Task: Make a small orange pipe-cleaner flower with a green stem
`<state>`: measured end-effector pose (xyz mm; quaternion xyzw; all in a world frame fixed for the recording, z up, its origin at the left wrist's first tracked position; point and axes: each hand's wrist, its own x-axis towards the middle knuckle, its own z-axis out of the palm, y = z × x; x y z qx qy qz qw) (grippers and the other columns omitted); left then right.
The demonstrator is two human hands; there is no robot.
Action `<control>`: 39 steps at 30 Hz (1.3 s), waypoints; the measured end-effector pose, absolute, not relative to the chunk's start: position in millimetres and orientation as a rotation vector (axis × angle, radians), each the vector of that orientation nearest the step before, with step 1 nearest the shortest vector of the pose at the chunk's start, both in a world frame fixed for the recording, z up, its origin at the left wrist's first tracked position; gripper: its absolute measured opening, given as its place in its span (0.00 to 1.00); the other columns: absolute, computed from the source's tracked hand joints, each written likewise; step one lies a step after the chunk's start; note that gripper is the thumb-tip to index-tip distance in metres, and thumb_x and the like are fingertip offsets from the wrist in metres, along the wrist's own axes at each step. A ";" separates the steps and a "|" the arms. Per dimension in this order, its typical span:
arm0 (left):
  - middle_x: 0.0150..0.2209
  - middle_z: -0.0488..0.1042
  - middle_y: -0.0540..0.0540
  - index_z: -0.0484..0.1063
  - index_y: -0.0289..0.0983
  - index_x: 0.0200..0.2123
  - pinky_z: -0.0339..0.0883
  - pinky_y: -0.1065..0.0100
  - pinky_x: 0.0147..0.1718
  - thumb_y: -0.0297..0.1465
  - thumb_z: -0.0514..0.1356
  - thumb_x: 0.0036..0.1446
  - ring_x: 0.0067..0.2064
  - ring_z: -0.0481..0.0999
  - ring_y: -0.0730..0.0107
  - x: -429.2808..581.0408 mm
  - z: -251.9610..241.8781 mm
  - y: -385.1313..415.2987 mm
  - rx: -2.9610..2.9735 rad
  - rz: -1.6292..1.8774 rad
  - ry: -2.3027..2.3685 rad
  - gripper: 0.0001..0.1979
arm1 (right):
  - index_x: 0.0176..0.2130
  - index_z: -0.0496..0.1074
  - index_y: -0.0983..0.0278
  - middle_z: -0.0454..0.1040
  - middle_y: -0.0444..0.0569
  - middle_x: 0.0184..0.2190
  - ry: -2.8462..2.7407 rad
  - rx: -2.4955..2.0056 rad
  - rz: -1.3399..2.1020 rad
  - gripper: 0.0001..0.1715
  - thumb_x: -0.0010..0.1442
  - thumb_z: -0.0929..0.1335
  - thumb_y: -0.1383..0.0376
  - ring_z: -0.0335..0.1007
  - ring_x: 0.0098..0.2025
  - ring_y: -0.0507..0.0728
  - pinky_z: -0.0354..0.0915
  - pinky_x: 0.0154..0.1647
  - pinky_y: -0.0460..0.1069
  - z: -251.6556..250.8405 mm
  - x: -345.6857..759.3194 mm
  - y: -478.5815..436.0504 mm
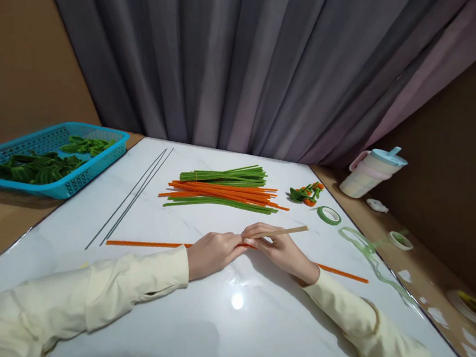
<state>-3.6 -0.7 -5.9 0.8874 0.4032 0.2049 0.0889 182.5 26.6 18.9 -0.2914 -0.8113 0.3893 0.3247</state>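
A long orange pipe cleaner (142, 244) lies across the white table (221, 329), running from the left under both hands to the lower right. My left hand (212, 252) pinches it with fingers closed. My right hand (277, 247) meets the left at the fingertips and is closed on a thin wooden stick (289, 230) that points to the right, held against the orange pipe cleaner.
A pile of green and orange pipe cleaners (222, 190) lies behind the hands, two thin wires (131, 197) to its left. A blue basket (53, 159) with green pieces stands far left. Small finished pieces (307, 193), green tape rolls (328, 214), loose tape and a pitcher (370, 172) sit right.
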 end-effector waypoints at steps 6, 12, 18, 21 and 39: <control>0.26 0.71 0.50 0.66 0.34 0.32 0.60 0.72 0.25 0.31 0.50 0.62 0.26 0.72 0.72 -3.6 -5.9 -1.8 2.681 0.612 1.220 0.10 | 0.37 0.72 0.65 0.73 0.51 0.36 -2.250 -0.733 1.016 0.08 0.60 0.64 0.66 0.70 0.40 0.54 0.67 0.42 0.49 23.6 187.0 27.4; 0.28 0.72 0.50 0.67 0.34 0.34 0.60 0.71 0.26 0.32 0.47 0.64 0.28 0.72 0.72 -4.4 -7.3 -0.9 2.730 0.633 1.150 0.12 | 0.38 0.72 0.65 0.74 0.51 0.36 -2.423 -0.728 0.996 0.09 0.60 0.64 0.66 0.70 0.38 0.53 0.67 0.40 0.47 31.5 191.9 29.8; 0.29 0.72 0.50 0.66 0.35 0.35 0.60 0.71 0.26 0.33 0.44 0.65 0.28 0.72 0.72 -4.8 -9.4 -0.2 2.756 0.605 1.152 0.14 | 0.40 0.72 0.64 0.74 0.49 0.37 -2.476 -0.703 0.992 0.08 0.58 0.66 0.65 0.71 0.37 0.52 0.66 0.40 0.45 32.4 193.5 28.5; 0.28 0.72 0.50 0.66 0.35 0.33 0.59 0.71 0.25 0.33 0.43 0.66 0.27 0.72 0.72 -5.2 -10.7 0.1 2.808 0.623 1.104 0.15 | 0.38 0.72 0.64 0.74 0.50 0.36 -2.487 -0.698 0.978 0.08 0.59 0.65 0.65 0.71 0.37 0.52 0.67 0.40 0.46 31.5 192.7 27.4; 0.26 0.70 0.49 0.63 0.35 0.32 0.55 0.69 0.20 0.27 0.44 0.64 0.25 0.69 0.72 -7.2 -11.9 -1.3 3.042 0.575 0.946 0.11 | 0.33 0.72 0.64 0.75 0.48 0.30 -2.499 -0.756 0.916 0.09 0.59 0.64 0.62 0.70 0.30 0.51 0.67 0.33 0.44 33.6 191.8 23.4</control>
